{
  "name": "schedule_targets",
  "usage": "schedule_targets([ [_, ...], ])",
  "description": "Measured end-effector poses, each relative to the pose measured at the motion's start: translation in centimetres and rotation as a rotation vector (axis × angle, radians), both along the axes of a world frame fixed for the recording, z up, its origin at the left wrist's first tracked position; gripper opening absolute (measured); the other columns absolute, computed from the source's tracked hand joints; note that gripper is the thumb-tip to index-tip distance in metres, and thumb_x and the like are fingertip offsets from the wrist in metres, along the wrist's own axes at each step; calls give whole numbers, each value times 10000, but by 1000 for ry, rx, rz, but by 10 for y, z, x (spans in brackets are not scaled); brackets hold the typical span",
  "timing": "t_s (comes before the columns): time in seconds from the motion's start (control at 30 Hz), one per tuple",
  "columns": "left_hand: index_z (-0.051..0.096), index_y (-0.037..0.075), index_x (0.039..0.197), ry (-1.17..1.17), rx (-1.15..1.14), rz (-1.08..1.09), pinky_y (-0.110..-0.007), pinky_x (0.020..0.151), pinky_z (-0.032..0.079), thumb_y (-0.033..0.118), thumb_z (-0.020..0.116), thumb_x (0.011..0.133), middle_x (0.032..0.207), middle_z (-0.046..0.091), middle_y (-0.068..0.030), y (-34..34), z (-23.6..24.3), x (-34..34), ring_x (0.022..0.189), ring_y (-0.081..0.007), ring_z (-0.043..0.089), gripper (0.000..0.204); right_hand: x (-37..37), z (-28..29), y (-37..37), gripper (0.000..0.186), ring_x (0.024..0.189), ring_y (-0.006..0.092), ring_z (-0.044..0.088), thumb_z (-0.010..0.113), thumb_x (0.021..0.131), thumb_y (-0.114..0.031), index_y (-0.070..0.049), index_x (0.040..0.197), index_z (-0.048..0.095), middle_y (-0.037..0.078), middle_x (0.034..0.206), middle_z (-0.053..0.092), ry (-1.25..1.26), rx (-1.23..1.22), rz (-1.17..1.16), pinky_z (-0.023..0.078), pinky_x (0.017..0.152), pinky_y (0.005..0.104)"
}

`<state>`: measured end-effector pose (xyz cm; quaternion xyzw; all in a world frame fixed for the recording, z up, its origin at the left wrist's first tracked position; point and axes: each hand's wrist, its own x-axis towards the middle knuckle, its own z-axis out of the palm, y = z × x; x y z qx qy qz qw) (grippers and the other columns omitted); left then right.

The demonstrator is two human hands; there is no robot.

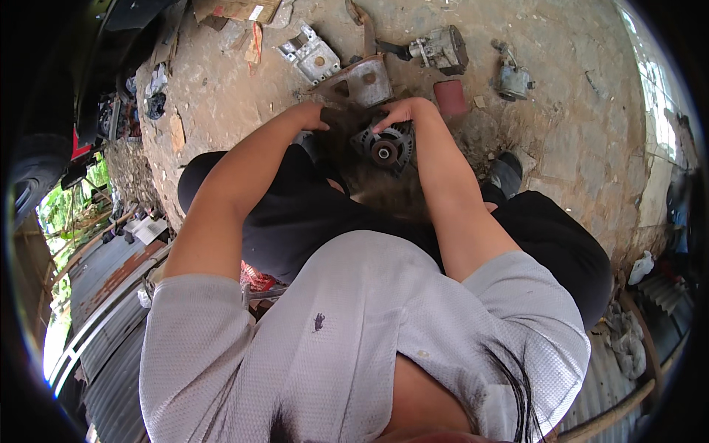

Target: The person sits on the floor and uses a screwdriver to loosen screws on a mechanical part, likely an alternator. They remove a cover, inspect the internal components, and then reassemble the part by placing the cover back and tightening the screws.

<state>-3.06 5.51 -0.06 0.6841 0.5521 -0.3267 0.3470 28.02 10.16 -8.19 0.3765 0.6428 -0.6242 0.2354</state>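
Observation:
An alternator [389, 148] with a round pulley hub and slotted casing is low between my knees, its hub facing me. My right hand [402, 112] grips its far side, thumb over the casing and the other fingers hidden behind it. To the left, my left hand [309, 116] is closed at the end of a dark, blackish piece [336, 118]; its kind is too dim to make out. Just beyond both hands lies a worn metal block [367, 81] with a rusty edge.
On the dirty floor beyond lie a silver cast housing [310, 55], a cylindrical metal unit [441, 50], a smaller motor-like part [512, 81] and a dull red piece [450, 97]. My sandalled foot [507, 173] is at right. Corrugated metal sheets [111, 310] stand at left, near a tyre [35, 173].

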Motion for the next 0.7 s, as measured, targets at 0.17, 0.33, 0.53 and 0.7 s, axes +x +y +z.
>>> schedule_targets([
  [0.17, 637, -4, 1378, -38, -160, 104, -446, 1054, 522, 485, 890, 780, 1292, 715, -245, -4, -16, 1, 1223, -402, 673, 812, 4, 21, 12, 1253, 1490, 338, 458, 796, 696, -815, -66, 1622, 406, 205, 1619, 463, -12, -132, 109, 382, 1204, 488],
  [0.33, 615, -3, 1420, -173, -85, 295, -449, 1048, 526, 513, 873, 786, 1287, 715, -247, -10, -17, 2, 1210, -393, 682, 857, -35, 8, 12, 1028, 1223, 359, 672, 715, 785, -811, -9, 1423, 642, 207, 1338, 707, 64, 28, 313, 503, 1041, 484],
  [0.53, 644, 90, 1408, 81, -35, -212, -487, 1016, 551, 452, 823, 849, 1311, 707, -206, 17, 30, 59, 1200, -397, 679, 690, -82, -19, -10, 891, 1180, 391, 691, 712, 783, -780, 16, 1178, 775, 246, 1252, 734, 255, 390, 54, 522, 1027, 461],
  [0.7, 696, 95, 1294, 79, 221, -121, -490, 980, 566, 372, 789, 890, 1261, 723, -166, 45, 84, 76, 1188, -358, 692, 499, -107, 12, -44, 849, 1244, 396, 664, 752, 810, -702, -30, 1327, 708, 238, 1323, 706, 262, 227, 164, 501, 1074, 463],
])
